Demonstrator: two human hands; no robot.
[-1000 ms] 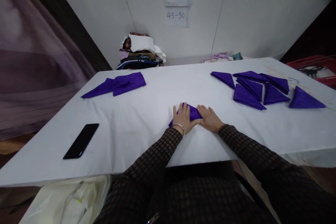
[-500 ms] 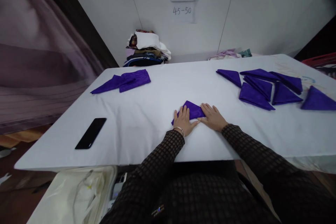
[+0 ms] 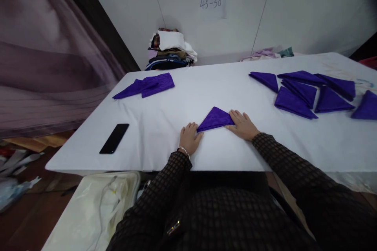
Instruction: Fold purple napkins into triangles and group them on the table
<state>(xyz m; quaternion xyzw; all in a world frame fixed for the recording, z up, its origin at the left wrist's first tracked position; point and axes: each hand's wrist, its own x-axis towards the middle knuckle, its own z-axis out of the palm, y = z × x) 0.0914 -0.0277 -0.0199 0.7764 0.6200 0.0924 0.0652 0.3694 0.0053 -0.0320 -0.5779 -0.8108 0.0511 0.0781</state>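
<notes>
A purple cloth napkin (image 3: 215,119), folded into a triangle, lies flat on the white-covered table in front of me. My left hand (image 3: 190,139), with a bracelet at the wrist, rests palm down at the napkin's left corner, its fingers stretched out on the tablecloth. Over the right corner lies my right hand (image 3: 243,126), flat with extended fingers, its fingertips touching the fabric's edge. Neither hand grasps anything. Several more triangular napkins (image 3: 293,102) lie in a group to the right.
At the back left of the table (image 3: 165,133) are purple napkins (image 3: 159,84), partly overlapping. A black phone (image 3: 114,138) lies at the left front. Behind the table is a clothes pile (image 3: 171,49). A pale plastic bin (image 3: 88,208) stands below the front edge.
My left hand has slid left and towards me, off the napkin's middle to its left corner, uncovering the triangle. My right hand stays at the right corner. The view has shifted slightly.
</notes>
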